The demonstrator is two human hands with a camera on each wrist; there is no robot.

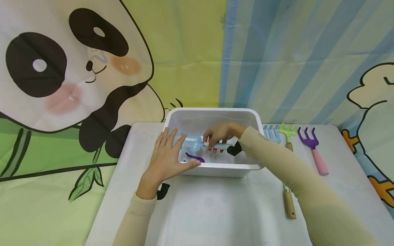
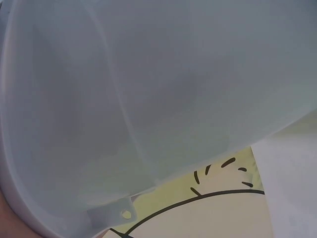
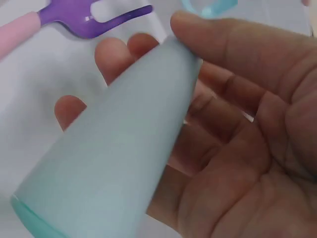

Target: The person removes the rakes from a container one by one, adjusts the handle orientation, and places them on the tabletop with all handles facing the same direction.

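Inside the white plastic bin [image 1: 212, 166], my right hand [image 1: 220, 135] grips a small garden fork by its pale blue handle [image 3: 114, 134]. The thumb and curled fingers lie about the handle. The fork's light blue pronged head [image 1: 191, 143] points left. A purple tool [image 3: 84, 20] with a pink handle lies beneath in the bin, partly hidden behind the front rim in the head view. My left hand [image 1: 167, 155] rests at the bin's front left corner, fingers spread and thumb along the rim. Only the bin's outer wall [image 2: 173, 99] and a bit of hand show in the left wrist view.
On the white table [image 1: 209, 212], right of the bin, lie a light blue fork [image 1: 272, 134], a green fork [image 1: 288, 130] and a purple fork with a pink handle [image 1: 320, 162]. A wooden handle [image 1: 289, 205] lies near the right forearm. A printed curtain [image 1: 191, 51] hangs behind.
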